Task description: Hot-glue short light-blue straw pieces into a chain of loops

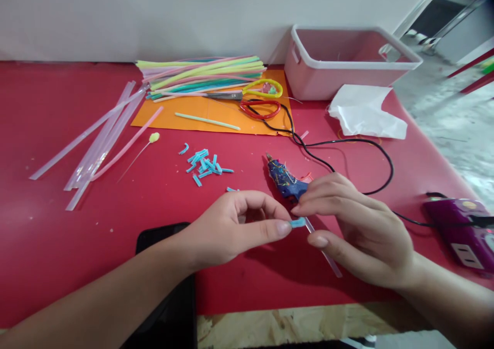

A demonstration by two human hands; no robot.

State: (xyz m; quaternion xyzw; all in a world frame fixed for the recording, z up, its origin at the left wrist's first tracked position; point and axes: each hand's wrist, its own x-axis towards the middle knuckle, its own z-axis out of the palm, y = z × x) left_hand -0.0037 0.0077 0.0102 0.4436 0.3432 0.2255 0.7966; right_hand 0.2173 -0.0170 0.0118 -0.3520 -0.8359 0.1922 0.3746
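My left hand [241, 225] pinches a short piece of blue pipe cleaner [297, 222] between thumb and fingers, its free end pointing right. My right hand [357, 230] is open beside it, thumb and fingers apart, with the fingertips close to the piece. Just beyond my hands lies a dark blue glue gun [285, 179] smeared with dried glue strands, partly covered by my right fingers. A clear glue stick [326, 254] extends from behind it, passing under my right hand. Several cut blue pipe cleaner pieces [204, 163] are scattered to the left of the gun.
Pipe cleaners [200, 76] and scissors [239, 96] lie on orange card [154, 118]. Clear glue sticks [104, 138] lie at left; a pink bin [328, 76] and white paper [363, 109] at back right. A black cord [389, 169] loops near a purple power strip [461, 230]. A black phone [165, 308] lies in front.
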